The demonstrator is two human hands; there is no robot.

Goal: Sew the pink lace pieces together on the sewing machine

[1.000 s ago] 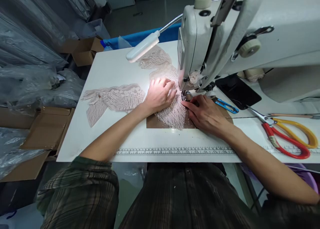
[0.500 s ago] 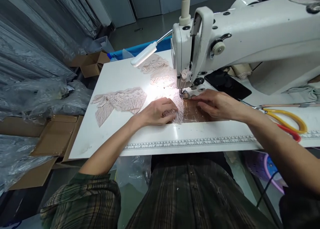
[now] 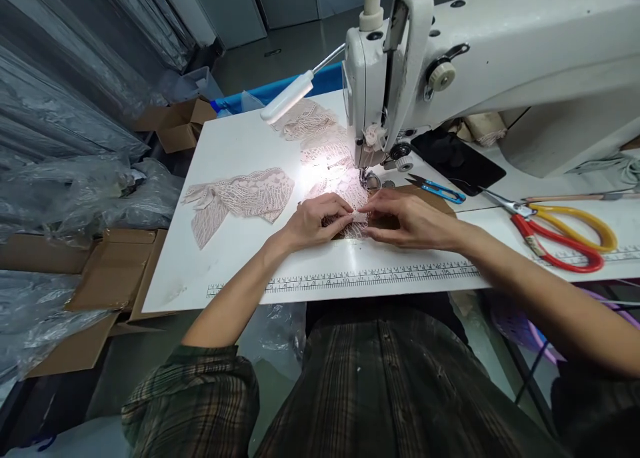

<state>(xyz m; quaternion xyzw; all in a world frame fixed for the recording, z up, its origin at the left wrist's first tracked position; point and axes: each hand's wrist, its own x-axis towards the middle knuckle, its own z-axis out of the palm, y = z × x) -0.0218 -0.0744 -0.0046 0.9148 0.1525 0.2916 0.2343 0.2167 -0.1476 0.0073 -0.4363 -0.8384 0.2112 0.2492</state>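
Pale pink lace fabric [image 3: 336, 157] runs under the lamp's glare to the needle of the white sewing machine [image 3: 373, 105]. Its near edge is pinched from the left by my left hand [image 3: 320, 221], fingertips closed on the lace. From the other side my right hand [image 3: 407, 219] grips the same edge between thumb and fingers, a short way in front of the presser foot [image 3: 363, 178]. Under the right hand lies a brown plate [image 3: 430, 201], partly covered. Another lace piece [image 3: 245, 195] rests flat on the white table [image 3: 250, 258], left of my hands.
Blue thread snips [image 3: 437, 189] and red-and-yellow-handled scissors [image 3: 555, 228] lie to the right. A black phone-like slab [image 3: 463, 158] sits under the machine arm. A lamp [image 3: 287, 98] reaches over the lace. Open cardboard boxes [image 3: 107, 271] and plastic bags [image 3: 95, 188] stand left of the table.
My right hand has moved left from the brown plate to the lace edge and taken hold of it. The blue snips are now uncovered. My left hand has shifted only slightly.
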